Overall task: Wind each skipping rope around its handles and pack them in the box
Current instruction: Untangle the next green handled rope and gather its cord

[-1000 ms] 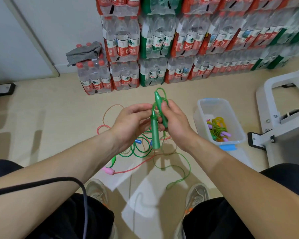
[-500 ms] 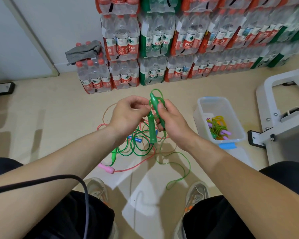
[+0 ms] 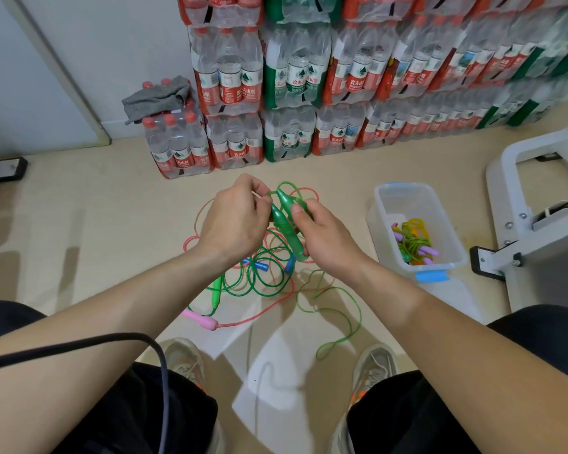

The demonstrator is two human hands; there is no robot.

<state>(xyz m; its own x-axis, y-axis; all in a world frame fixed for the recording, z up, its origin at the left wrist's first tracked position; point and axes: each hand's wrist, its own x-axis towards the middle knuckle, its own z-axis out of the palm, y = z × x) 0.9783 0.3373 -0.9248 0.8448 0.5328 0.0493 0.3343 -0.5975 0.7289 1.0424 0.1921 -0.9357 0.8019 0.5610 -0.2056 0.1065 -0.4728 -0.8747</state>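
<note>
Just right of the right hand, on the floor, sits a clear, open-topped plastic box with a blue latch on its near end. Inside, at the near end, lies a bundle of wound ropes: yellow, orange and green cord with purple handles poking out. The far half of the box shows bare bottom.

Now the hands. The right hand is curled round a pair of green handles held side by side, thumb pressed on top. The left hand is right up against it, fingertips pinching the green rope close to the top of the handles, where a small loop stands up. The rest of that rope drops below the right hand and trails in a loose loop across the floor towards the right shoe.

Under both hands there's a tangle of loose ropes: dark green coils, a pink cord with a pink handle, two blue handles and a bright green handle.

Beyond the hands, shrink-wrapped packs of water bottles are stacked against the wall, some with red labels and some with green, reading 农夫山泉. A grey cloth is draped over the low pack beyond the left hand. A black cable crosses the left forearm.
</note>
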